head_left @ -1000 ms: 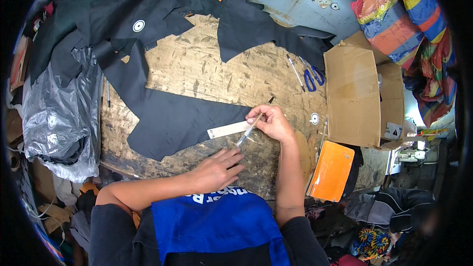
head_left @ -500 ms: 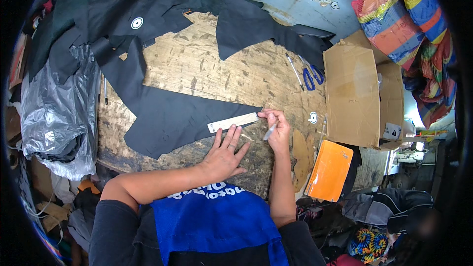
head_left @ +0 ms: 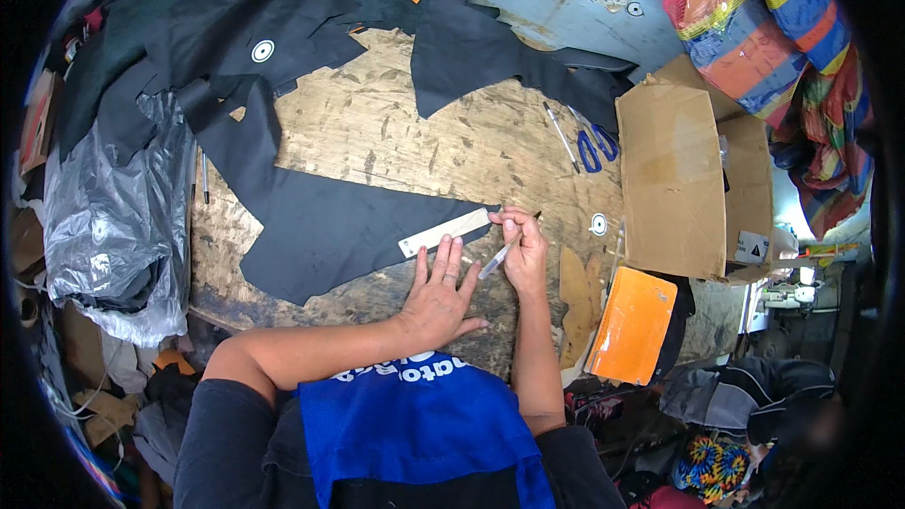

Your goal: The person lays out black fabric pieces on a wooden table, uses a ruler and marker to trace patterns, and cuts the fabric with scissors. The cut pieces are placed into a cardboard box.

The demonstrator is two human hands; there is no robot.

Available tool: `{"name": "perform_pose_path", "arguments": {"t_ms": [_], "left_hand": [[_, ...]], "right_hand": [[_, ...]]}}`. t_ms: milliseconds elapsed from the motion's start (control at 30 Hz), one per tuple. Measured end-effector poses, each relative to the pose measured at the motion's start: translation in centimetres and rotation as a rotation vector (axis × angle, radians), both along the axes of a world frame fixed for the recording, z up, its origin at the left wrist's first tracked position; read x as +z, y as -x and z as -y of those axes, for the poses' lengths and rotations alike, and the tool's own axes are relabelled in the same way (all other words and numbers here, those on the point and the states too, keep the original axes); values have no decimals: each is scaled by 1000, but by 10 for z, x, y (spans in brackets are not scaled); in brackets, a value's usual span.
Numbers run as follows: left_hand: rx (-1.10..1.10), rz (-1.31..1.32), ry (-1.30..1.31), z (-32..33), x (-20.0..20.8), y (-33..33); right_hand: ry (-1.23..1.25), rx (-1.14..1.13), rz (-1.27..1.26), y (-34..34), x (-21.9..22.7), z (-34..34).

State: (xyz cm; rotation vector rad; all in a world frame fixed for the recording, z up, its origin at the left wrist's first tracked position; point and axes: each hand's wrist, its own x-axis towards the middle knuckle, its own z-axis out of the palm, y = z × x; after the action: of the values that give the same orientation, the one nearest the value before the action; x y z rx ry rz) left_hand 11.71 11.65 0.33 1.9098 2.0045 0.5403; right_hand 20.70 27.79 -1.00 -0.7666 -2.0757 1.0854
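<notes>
wooden table (head_left: 353, 123): left fingers (head_left: 441, 262) spread against pale strip (head_left: 448, 230), right fingers (head_left: 531, 238) clasping partly hidden pen (head_left: 494, 261).

You are wearing a bright blue cloth apron (head_left: 415, 429) marked with white lettering over a black short-sleeved shirt (head_left: 222, 434). Before you, a flat, pointed sheet of plain black material (head_left: 330, 226) is contrasting with a tan wooden surface (head_left: 349, 123) mottled by dark stains. A slim, straight-edged strip (head_left: 443, 233) is showing off-white. A rectangular, notebook-like orange item (head_left: 629, 325) is glowing, and woven plastic bags (head_left: 735, 52) are displaying red, blue and yellow blocks.
</notes>
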Motion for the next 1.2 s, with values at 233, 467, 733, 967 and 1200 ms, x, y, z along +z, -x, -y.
{"name": "perform_pose_path", "arguments": {"t_ms": [233,467,733,967,1200], "left_hand": [[-2,-3,-4,1,-1,-1],[5,-14,-9,1,-1,-1],[11,-23,-4,2,-2,-1],[2,-22,20,1,-3,-2],[8,-18,9,2,0,-2]], "right_hand": [[-63,-18,36,1,1,1],[-92,-24,73,2,6,2],[-8,30,4,-1,-3,-1],[546,-180,-537,-19,15,-17],[481,-111,-344,10,31,20]]}}
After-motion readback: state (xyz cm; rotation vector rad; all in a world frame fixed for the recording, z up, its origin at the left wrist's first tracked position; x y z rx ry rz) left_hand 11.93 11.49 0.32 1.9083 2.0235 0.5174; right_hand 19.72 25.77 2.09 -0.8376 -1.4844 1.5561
